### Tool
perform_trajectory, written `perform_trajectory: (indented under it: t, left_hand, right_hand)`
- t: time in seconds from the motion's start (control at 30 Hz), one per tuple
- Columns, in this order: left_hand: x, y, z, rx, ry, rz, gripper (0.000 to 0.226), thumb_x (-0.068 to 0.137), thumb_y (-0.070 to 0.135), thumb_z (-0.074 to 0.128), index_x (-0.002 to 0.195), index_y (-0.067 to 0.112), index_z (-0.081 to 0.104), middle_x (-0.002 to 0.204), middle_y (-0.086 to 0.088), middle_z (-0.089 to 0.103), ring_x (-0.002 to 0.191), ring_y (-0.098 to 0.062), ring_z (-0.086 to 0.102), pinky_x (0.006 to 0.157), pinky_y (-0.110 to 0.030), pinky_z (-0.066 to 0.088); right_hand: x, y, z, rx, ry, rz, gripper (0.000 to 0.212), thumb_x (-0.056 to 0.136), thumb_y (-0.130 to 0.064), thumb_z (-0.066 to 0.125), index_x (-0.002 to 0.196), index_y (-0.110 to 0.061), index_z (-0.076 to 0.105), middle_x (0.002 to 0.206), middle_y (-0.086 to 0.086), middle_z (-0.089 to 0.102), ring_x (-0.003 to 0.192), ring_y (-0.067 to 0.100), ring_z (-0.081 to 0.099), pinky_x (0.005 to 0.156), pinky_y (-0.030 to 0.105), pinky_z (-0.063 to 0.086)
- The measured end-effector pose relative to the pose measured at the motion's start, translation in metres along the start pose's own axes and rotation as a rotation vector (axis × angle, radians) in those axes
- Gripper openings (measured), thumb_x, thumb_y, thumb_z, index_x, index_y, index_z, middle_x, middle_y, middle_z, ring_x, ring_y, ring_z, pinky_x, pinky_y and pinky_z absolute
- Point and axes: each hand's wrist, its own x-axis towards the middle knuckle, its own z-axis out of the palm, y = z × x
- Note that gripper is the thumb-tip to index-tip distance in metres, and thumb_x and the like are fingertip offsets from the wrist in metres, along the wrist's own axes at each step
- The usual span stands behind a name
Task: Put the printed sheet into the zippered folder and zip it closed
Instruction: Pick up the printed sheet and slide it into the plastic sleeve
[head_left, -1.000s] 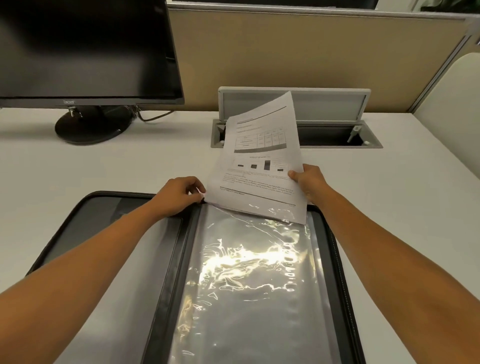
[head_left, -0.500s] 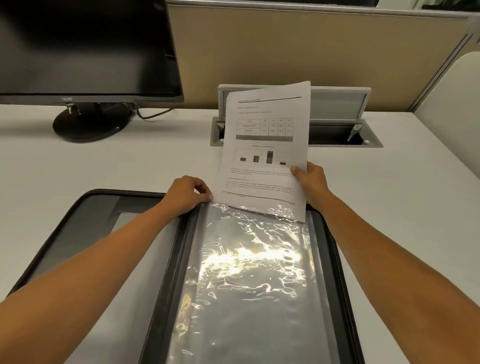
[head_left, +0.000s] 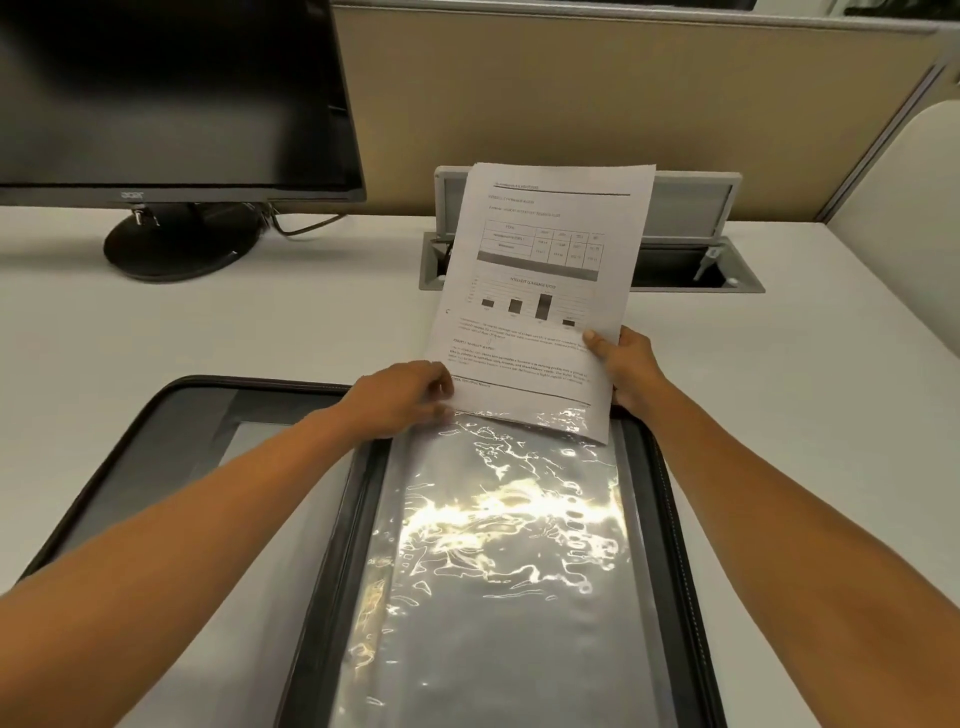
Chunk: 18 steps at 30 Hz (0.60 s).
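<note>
The zippered folder (head_left: 670, 519) lies open on the white desk, black-edged, with a shiny clear plastic sleeve (head_left: 498, 561) on its right half. The printed sheet (head_left: 540, 291), with a table and a bar chart, stands nearly upright over the sleeve's far end; its bottom edge sits just inside the sleeve mouth. My right hand (head_left: 623, 364) pinches the sheet's right edge. My left hand (head_left: 405, 397) grips the sleeve's top left corner, beside the sheet's lower left corner.
A black monitor (head_left: 171, 93) on a round stand (head_left: 182, 244) fills the far left. An open grey cable hatch (head_left: 691, 260) sits in the desk behind the sheet. A tan partition (head_left: 597, 88) closes the back.
The sheet has turned from tilted to nearly square with the sleeve and stands more upright. My left hand shifted slightly right along the sleeve mouth.
</note>
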Motion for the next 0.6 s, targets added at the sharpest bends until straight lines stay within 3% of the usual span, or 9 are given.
perform_trajectory:
  t: [0.27, 0.4, 0.6]
  left_hand:
    - [-0.001, 0.008, 0.006, 0.038, -0.011, 0.020, 0.018, 0.084, 0.036, 0.061, 0.089, 0.019, 0.058, 0.099, 0.006, 0.049, 0.088, -0.012, 0.049, 0.069, -0.028, 0.037]
    - [-0.002, 0.007, -0.007, 0.031, -0.028, -0.021, 0.015, 0.079, 0.038, 0.066, 0.083, 0.026, 0.057, 0.086, 0.010, 0.057, 0.081, -0.011, 0.051, 0.057, -0.021, 0.032]
    - [-0.002, -0.007, -0.027, 0.059, -0.082, -0.044, 0.016, 0.074, 0.042, 0.071, 0.076, 0.030, 0.061, 0.096, 0.010, 0.061, 0.090, -0.011, 0.052, 0.069, -0.026, 0.036]
  right_hand:
    - [0.002, 0.001, 0.000, -0.015, -0.007, 0.012, 0.033, 0.089, -0.018, 0.056, 0.121, -0.011, 0.052, 0.114, 0.008, 0.061, 0.093, 0.023, 0.061, 0.080, 0.041, 0.053]
    - [0.005, -0.006, 0.001, -0.002, -0.010, -0.005, 0.030, 0.089, -0.018, 0.056, 0.118, -0.012, 0.053, 0.107, 0.005, 0.062, 0.083, 0.018, 0.063, 0.070, 0.036, 0.054]
    - [0.013, -0.014, 0.005, -0.055, -0.038, -0.009, 0.031, 0.089, -0.018, 0.056, 0.119, -0.011, 0.053, 0.112, 0.005, 0.061, 0.094, 0.021, 0.060, 0.088, 0.042, 0.050]
